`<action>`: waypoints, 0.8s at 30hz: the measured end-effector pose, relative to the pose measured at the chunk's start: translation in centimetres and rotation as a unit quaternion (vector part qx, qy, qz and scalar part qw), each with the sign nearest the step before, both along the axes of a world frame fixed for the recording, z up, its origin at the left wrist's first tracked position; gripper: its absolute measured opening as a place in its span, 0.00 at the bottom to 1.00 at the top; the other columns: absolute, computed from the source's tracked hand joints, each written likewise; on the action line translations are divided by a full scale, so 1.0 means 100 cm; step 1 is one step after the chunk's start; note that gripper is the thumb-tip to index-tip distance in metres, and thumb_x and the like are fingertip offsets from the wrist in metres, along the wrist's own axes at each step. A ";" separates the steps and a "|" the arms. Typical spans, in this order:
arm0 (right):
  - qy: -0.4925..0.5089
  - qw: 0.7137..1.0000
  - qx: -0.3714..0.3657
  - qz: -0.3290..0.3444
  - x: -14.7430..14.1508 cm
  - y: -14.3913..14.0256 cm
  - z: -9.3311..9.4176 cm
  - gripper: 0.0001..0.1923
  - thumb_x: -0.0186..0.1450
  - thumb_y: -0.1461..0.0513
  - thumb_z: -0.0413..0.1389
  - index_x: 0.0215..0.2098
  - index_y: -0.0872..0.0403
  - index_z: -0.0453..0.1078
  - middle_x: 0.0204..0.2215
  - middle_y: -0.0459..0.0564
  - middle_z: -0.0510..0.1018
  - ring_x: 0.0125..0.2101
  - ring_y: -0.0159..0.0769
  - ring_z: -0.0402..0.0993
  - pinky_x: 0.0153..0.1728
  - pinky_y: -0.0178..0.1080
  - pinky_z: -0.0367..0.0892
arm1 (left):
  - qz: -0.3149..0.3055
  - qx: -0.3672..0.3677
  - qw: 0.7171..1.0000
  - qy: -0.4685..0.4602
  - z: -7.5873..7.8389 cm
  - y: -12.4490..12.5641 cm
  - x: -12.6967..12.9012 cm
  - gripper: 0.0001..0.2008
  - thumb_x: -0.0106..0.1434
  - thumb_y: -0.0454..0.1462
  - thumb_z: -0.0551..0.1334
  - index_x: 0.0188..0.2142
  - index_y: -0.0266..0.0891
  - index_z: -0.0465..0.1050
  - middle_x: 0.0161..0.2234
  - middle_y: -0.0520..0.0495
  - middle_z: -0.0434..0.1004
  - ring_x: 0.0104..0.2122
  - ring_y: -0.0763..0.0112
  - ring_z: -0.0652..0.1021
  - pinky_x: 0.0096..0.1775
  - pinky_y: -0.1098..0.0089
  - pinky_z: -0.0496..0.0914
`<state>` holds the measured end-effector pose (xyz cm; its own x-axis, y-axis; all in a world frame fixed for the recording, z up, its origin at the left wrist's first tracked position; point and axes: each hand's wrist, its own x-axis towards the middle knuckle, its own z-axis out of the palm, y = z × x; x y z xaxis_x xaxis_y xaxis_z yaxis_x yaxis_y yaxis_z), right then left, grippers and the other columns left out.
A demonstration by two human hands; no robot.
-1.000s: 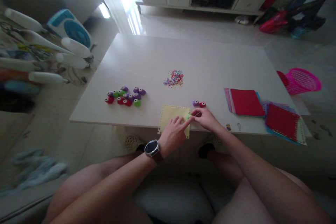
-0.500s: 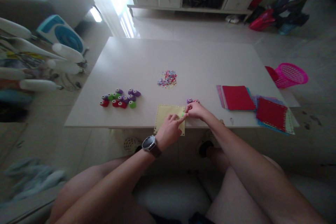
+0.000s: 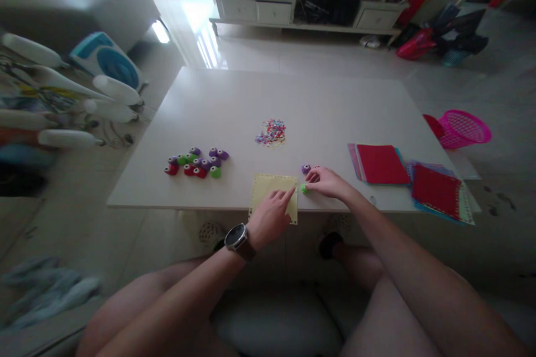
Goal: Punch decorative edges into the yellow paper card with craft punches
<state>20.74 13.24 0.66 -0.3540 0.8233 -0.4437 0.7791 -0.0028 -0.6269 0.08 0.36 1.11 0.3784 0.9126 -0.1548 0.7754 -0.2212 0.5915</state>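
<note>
My left hand (image 3: 272,213), below a wristwatch (image 3: 237,236), rests on a pale yellow sheet of paper (image 3: 263,183) with small holes along its edges. Its index finger points at the sheet's right edge, and nothing is held in it. Just right of the sheet, my right hand (image 3: 324,182) pinches a small green craft punch (image 3: 304,188), apart from the paper. Behind those fingers stand a purple punch (image 3: 306,168) and a red one (image 3: 317,167), partly covered by the hand. The sheet's near edge overhangs the table.
More punches (image 3: 201,163) in purple, green and red cluster on the left of the white table (image 3: 318,100). A heap of colourful confetti (image 3: 272,133) lies at mid-table. To the right are stacked red sheets (image 3: 383,164) and punched sheets (image 3: 435,189). A pink basket (image 3: 464,128) stands beyond.
My right hand has drawn the green punch away from the sheet's right edge, toward the right. My left hand stays on the paper. The whole view has shifted slightly downward.
</note>
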 end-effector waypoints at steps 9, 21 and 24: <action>-0.080 0.986 0.126 0.078 -0.012 -0.016 0.011 0.09 0.61 0.67 0.64 0.40 0.56 0.79 0.37 0.51 0.83 0.36 0.36 0.77 0.39 0.34 0.67 | -0.004 0.011 0.999 0.040 0.000 -0.006 0.003 0.30 0.62 0.33 0.60 0.64 0.40 0.61 0.62 0.40 0.68 0.64 0.53 0.65 0.66 0.54 0.64; -0.165 0.967 0.156 0.115 0.000 -0.013 0.014 0.13 0.60 0.71 0.58 0.42 0.54 0.78 0.43 0.54 0.82 0.44 0.42 0.75 0.45 0.38 0.64 | 0.034 0.012 0.992 0.118 -0.002 -0.010 0.003 0.32 0.64 0.36 0.61 0.67 0.36 0.59 0.62 0.33 0.66 0.66 0.42 0.61 0.63 0.43 0.62; -0.133 0.960 0.189 0.157 -0.003 -0.016 0.017 0.16 0.59 0.73 0.56 0.42 0.53 0.77 0.44 0.54 0.81 0.50 0.43 0.73 0.51 0.40 0.60 | 0.040 0.013 0.991 0.127 -0.001 -0.011 0.005 0.31 0.63 0.35 0.61 0.65 0.36 0.60 0.62 0.33 0.66 0.65 0.42 0.62 0.63 0.43 0.62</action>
